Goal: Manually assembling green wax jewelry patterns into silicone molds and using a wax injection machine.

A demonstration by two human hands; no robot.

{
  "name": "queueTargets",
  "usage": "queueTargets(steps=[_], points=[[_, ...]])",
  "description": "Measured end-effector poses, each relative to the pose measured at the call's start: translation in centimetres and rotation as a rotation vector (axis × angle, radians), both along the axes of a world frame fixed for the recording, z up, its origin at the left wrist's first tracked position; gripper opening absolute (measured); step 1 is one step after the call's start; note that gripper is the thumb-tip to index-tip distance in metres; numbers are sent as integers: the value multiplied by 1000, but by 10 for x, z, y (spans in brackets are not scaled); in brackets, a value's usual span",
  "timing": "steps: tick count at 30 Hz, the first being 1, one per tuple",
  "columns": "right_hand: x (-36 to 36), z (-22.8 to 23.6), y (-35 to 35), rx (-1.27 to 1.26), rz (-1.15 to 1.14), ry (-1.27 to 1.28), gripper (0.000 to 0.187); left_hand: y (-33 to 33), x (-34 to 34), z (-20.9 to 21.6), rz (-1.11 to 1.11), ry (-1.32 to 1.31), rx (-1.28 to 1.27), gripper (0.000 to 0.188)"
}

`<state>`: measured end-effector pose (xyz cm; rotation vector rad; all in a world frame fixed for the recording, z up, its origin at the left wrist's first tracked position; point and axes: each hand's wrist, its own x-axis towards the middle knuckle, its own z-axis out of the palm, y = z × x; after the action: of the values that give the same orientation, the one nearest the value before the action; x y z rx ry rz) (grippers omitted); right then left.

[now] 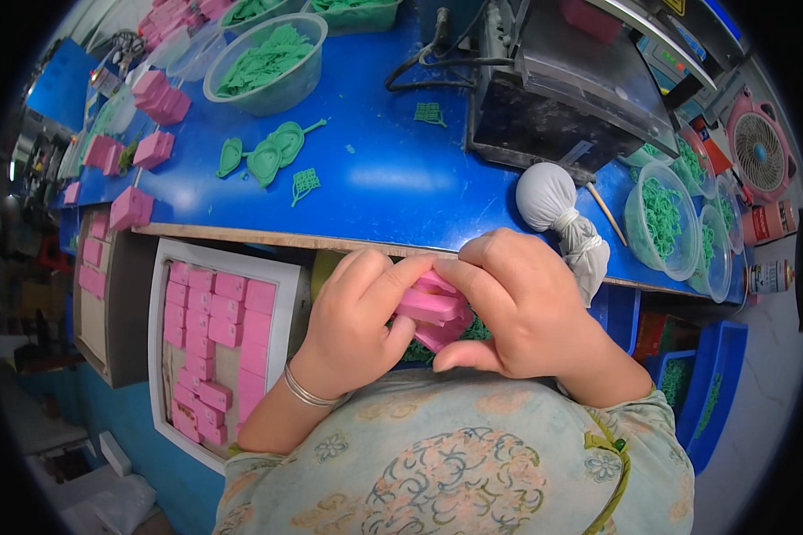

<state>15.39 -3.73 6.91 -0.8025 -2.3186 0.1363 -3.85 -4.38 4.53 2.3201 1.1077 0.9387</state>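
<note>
Both my hands are at the table's front edge, gripping a pink rubber mould (428,306). The mould looks parted into layers, with a gap between them. My left hand (352,308) has its fingers curled on the mould's left side. On the right side, my right hand (526,308) pinches the far edge, its thumb stretched out below. My fingers hide much of the mould, and I cannot tell what lies inside it. Beneath the mould, green wax scraps (480,330) show. A white cloth pouch (546,198), tied at its neck, lies just beyond my right hand.
A white-rimmed drawer (159,357) of pink moulds stands open at left. Green wax pieces (266,162) and a tub of scraps (308,76) are on the blue table (375,169). A dark machine (526,120), wooden stick (608,217) and clear bowls (685,259) stand right.
</note>
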Motion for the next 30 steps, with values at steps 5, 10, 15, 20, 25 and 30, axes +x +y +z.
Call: queueTargets(steps=[5, 10, 15, 20, 25, 30], points=[[-2, -19, 6, 8, -56, 75, 34, -3, 8, 7, -178, -201, -352, 31], [-4, -22, 17, -673, 124, 354, 34, 0, 5, 2, -221, -226, -417, 24], [-8, -22, 14, -1361, 185, 692, 34, -6, 4, -18, -258, -563, -773, 22], [-4, -18, 13, -453, -113, 384, 36, -7, 15, -12, -121, -869, -973, 24], [-4, -22, 10, -480, -123, 283, 38, -2, 15, -16, -70, -383, -383, 22], [0, -24, 5, -1189, 237, 866, 28, -8, 17, -25, 81, -811, -580, 24]])
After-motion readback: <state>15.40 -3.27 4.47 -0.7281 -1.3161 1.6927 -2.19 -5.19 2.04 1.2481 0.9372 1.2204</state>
